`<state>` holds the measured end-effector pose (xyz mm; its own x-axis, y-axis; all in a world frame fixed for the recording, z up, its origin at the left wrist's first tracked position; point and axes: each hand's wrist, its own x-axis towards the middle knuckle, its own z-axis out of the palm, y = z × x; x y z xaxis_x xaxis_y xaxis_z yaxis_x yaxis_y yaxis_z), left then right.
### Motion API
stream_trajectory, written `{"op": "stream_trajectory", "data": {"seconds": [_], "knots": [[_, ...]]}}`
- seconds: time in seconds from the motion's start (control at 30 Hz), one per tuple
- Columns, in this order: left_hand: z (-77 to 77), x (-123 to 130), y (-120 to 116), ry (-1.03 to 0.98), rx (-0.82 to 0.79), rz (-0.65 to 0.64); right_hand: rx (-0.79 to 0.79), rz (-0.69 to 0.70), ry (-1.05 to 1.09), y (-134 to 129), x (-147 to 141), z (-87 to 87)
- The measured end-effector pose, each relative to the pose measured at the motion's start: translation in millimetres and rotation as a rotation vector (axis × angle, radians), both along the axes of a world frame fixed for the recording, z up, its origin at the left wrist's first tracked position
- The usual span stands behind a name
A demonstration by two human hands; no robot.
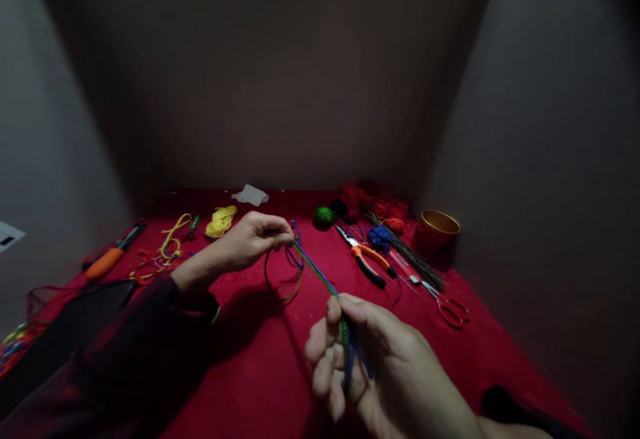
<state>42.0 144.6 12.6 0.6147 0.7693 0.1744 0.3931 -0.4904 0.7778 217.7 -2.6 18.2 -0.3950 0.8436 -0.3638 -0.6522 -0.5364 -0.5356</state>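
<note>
A blue and green braided cord (316, 269) runs taut on a slant between my two hands above the red cloth. My left hand (253, 239) pinches its far end between thumb and fingertips; loose blue and green strands hang in loops just past that grip. Closer to me, my right hand (370, 352) is turned palm up, with thumb and forefinger closed on the cord. Below this pinch the cord's tail and some loose blue ends lie across the palm, the other fingers loosely curled.
On the right lie orange-handled pliers (367, 255), red scissors (450, 309), blue yarn (380, 237), green yarn (324, 216) and a red-and-gold container (437, 232). Yellow yarn (221, 221), an orange-handled tool (107, 260) and a dark flat object (75, 322) are on the left. White paper (251, 195) lies near the back wall.
</note>
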Motion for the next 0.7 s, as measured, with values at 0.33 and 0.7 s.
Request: {"op": "stream_trajectory", "data": {"seconds": [0.33, 0.7], "knots": [[-1.3, -8, 10, -0.008, 0.011, 0.056, 0.04, 0.071, 0.046, -3, -2, -10.2], [10.2, -8, 0, 0.001, -0.056, -0.039, 0.201, 0.171, -0.147, -17, -5, -11.2]]}}
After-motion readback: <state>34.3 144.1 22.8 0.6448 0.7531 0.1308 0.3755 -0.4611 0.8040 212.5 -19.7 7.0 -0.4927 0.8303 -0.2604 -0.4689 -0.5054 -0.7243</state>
